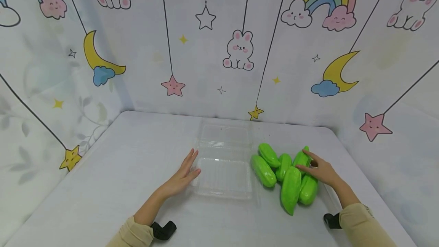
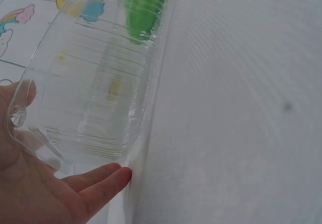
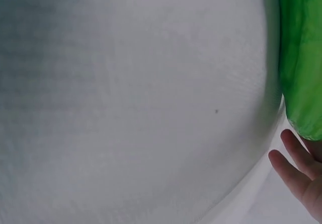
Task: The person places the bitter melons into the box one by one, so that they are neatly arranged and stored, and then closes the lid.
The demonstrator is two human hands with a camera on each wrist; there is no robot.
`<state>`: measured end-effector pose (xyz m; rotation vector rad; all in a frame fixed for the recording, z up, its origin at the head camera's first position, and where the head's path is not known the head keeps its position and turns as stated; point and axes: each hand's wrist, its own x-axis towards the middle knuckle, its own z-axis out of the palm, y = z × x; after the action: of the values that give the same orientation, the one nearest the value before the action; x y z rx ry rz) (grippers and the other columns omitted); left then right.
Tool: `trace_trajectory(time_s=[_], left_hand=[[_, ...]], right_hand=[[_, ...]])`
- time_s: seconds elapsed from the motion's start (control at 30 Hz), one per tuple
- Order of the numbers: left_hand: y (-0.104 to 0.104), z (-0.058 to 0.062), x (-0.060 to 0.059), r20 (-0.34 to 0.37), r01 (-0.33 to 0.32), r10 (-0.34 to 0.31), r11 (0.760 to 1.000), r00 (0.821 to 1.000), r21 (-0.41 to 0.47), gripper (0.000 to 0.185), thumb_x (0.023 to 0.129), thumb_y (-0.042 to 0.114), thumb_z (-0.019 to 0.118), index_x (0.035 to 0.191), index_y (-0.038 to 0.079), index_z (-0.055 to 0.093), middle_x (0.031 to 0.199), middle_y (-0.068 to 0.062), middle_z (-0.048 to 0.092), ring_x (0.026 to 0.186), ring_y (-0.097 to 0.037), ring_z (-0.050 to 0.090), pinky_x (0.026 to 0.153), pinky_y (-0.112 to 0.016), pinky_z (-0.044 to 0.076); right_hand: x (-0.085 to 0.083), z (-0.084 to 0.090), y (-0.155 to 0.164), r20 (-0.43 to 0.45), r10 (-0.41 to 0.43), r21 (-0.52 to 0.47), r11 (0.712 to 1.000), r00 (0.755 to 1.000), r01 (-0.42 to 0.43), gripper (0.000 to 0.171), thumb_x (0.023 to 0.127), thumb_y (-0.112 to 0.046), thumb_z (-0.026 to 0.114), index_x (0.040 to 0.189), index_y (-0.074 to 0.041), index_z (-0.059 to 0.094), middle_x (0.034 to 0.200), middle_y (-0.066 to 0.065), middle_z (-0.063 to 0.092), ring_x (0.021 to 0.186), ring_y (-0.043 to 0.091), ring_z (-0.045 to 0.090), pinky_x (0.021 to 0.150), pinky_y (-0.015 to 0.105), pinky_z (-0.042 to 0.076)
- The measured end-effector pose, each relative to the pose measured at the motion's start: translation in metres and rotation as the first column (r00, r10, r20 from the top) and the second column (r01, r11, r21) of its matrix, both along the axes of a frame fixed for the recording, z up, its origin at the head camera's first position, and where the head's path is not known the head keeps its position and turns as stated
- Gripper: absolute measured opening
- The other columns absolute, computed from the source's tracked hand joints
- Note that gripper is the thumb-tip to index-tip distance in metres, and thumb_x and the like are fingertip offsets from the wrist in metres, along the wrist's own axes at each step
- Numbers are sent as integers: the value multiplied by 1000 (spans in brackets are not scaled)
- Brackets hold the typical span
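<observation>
An open clear plastic clamshell box (image 1: 224,176) lies on the white table, its lid (image 1: 224,134) folded back. Along the box's left side is my left hand (image 1: 183,178), fingers extended. The left wrist view shows this hand (image 2: 60,183) at one end of the clear box (image 2: 95,83), thumb partly behind the plastic. Several glossy green cucumber-like vegetables (image 1: 290,190) are piled right of the box. My right hand (image 1: 320,169) reaches over the rearmost right vegetable (image 1: 302,160), thumb and forefinger spread against it. The right wrist view shows straight fingers (image 3: 289,176) by a vegetable's end (image 3: 307,68).
A white cloth covers the table (image 1: 144,144), which ends at a patterned fabric wall (image 1: 144,48) at the back and sides. Black straps or mounts (image 1: 164,230) show at both wrists, below the sleeves. Under the right forearm a pale transparent edge (image 1: 332,197) is faintly seen.
</observation>
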<state>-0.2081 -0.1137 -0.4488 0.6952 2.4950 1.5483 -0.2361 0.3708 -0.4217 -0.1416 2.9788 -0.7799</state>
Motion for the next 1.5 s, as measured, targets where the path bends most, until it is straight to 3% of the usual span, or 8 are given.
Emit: trace_trajectory(time_s=[0.17,0.4,0.53,1.0,1.3,1.5], left_hand=[[1,7,4,-1,-7,7,1000,1000,-15,63,99,22,42,148,11,4,152,-11,-10,137,-32,-7,105,-56,11],[5,37,19,34,8,-7,1000,999,-14,62,98,14,41,146,1,4,150,-19,-10,136,-37,-7,105,-57,9],[5,41,21,41,9,-8,1000,999,-30,62,98,14,41,146,0,4,150,-19,-10,136,-37,-6,105,-57,10],[4,38,19,46,8,-6,1000,999,-30,62,99,16,41,147,3,4,151,-17,-10,136,-36,-7,104,-59,9],[5,38,19,57,17,-16,1000,998,-20,62,99,15,40,146,1,2,150,-18,-12,136,-36,-7,106,-55,12],[4,14,8,16,-13,14,999,1000,-33,62,99,20,40,148,9,3,151,-11,-12,137,-33,-6,105,-55,13]], right_hand=[[-2,2,2,-4,-23,-18,1000,1000,23,83,85,-50,57,145,-6,20,132,39,32,114,51,40,83,62,38],[0,8,3,-29,-26,-40,999,999,25,83,86,-49,57,147,-9,17,134,36,32,114,50,41,84,62,38],[2,12,4,-47,-32,-54,998,998,29,84,85,-50,58,147,-9,18,131,36,36,114,49,41,83,63,37],[4,33,-3,-75,-12,-80,997,997,6,81,85,-46,61,146,-11,21,130,33,40,114,46,42,83,63,36],[6,44,-16,-129,47,-145,987,991,-66,78,84,-40,64,145,-12,25,135,28,36,113,43,45,90,54,40],[8,51,-32,-151,95,-163,979,984,-120,76,84,-37,66,145,-12,28,136,26,36,111,42,47,90,53,40]])
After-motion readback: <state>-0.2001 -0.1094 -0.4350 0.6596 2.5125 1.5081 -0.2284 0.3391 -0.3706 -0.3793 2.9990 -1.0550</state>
